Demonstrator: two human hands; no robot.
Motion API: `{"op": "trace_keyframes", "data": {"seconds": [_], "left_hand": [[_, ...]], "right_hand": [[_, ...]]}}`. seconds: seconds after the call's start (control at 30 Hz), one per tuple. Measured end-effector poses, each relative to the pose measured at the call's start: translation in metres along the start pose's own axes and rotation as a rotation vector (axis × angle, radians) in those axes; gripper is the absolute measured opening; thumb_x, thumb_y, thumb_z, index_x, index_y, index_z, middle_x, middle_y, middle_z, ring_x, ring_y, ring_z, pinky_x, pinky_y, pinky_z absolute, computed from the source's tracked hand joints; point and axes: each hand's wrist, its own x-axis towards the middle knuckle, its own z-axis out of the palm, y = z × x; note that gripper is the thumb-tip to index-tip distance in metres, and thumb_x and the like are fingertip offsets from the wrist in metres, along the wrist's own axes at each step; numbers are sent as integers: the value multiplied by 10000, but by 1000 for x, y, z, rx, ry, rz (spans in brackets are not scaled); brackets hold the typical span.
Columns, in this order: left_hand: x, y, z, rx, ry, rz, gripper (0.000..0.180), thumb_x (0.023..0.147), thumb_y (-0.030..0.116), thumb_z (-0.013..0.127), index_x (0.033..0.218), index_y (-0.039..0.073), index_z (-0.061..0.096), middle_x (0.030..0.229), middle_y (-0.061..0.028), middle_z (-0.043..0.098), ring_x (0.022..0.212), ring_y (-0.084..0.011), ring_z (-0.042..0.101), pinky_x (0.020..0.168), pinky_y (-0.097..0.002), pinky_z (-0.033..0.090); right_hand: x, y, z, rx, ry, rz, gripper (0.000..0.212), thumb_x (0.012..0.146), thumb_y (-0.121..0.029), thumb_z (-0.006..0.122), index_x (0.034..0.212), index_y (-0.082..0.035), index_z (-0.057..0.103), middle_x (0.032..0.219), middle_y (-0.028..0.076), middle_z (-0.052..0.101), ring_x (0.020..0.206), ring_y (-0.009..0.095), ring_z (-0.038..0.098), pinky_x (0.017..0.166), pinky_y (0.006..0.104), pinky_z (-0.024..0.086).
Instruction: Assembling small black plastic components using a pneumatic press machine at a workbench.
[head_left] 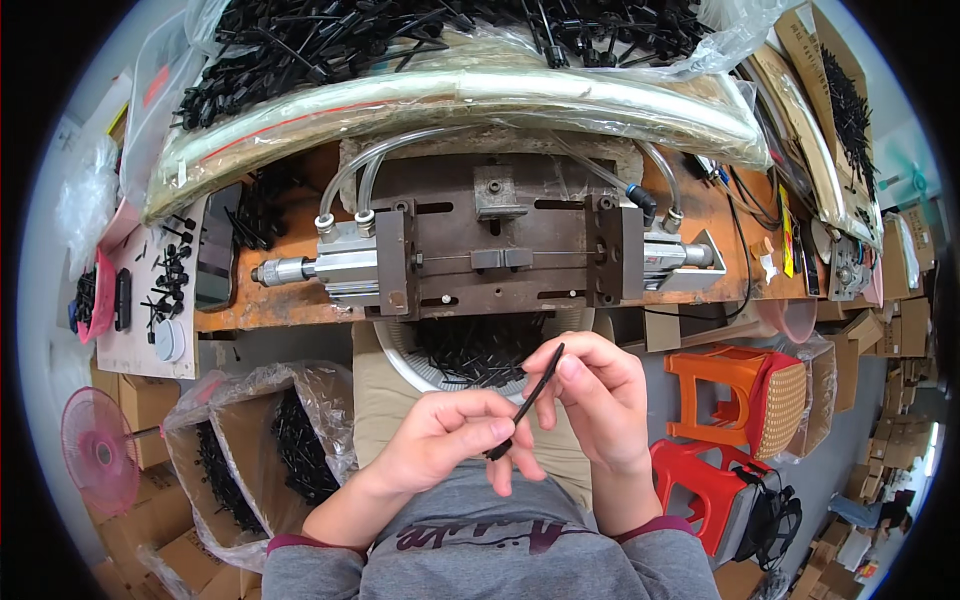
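Between both hands, above my lap, a thin black plastic rod (541,388) slants up to the right. My left hand (455,435) pinches its lower end between thumb and fingers; the thicker piece at that end is partly hidden. My right hand (598,395) holds the upper end between thumb and forefinger, with the other fingers loosely curled. Just beyond my hands, a white basket (400,362) of similar black parts rests at my knees. Past it on the bench stands a dark metal fixture (440,225) with a small clamp block (501,259) at its middle.
Clear air hoses (366,180) run to cylinders on both sides of the fixture. Behind it, a plastic-lined box (460,95) is heaped with black parts. Lined cartons (235,440) sit at lower left beside a pink fan (98,450). Orange (715,385) and red stools (690,490) stand right.
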Motion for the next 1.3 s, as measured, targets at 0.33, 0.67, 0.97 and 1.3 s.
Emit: {"op": "trace_keyframes", "data": {"seconds": [0.33,0.67,0.97,1.3], "left_hand": [[-6,-4,-2,10,107,191,148,1012,121,490,1101,8,522,986,-132,657,796,-145,652,648,-235,521],[-5,20,6,401,398,476,209,885,9,686,1093,-14,669,985,-34,688,778,-20,545,682,-184,442],[-16,96,-9,967,721,1107,80,813,-41,716,875,9,725,885,-86,716,736,-92,619,639,-231,472],[-25,332,-95,1923,1603,1165,237,931,263,595,894,52,697,846,-60,688,783,-187,660,664,-283,489]], "right_hand": [[5,-4,10,-416,406,-373,150,991,-74,493,1006,51,574,888,122,619,605,100,558,546,205,434],[12,16,48,-926,218,-713,165,784,46,693,943,7,708,839,98,629,733,208,590,630,290,456],[12,23,44,-665,181,-624,394,827,34,620,1212,76,552,1154,185,508,730,154,572,662,258,467],[-24,38,28,-648,165,-457,332,831,78,583,1161,59,546,1158,185,514,752,141,560,699,246,471]]}}
